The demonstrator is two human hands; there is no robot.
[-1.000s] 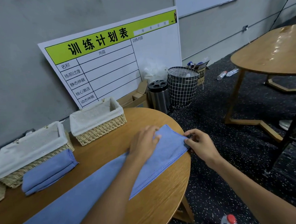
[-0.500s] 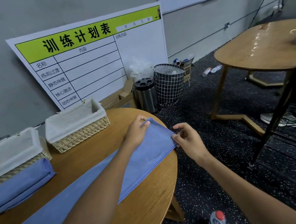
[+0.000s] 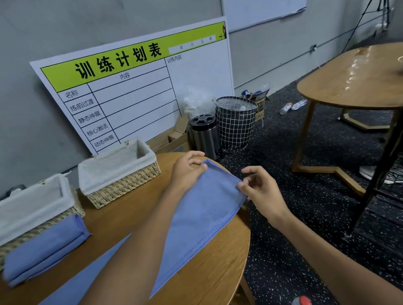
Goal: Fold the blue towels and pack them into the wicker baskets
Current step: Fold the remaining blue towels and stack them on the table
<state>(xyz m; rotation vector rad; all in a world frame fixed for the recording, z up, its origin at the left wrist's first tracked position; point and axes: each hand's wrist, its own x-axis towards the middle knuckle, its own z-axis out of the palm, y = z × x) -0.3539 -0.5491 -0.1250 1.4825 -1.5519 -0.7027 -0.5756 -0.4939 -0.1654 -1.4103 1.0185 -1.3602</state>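
My left grip [image 3: 187, 171] pinches the long blue cloth towel's [image 3: 200, 220] far corner; my right grip [image 3: 260, 188] pinches its near corner.

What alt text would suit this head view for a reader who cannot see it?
Both hands pinch the far end corners of a long blue towel on a round wooden table: left hand, right hand. Two lined wicker baskets sit left, a folded blue towel before the nearer one.

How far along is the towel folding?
Early. One folded towel lies on the table beside a basket, not in it. The long towel is in hand: left hand and right hand pinch its end corners. Both wicker baskets look empty.
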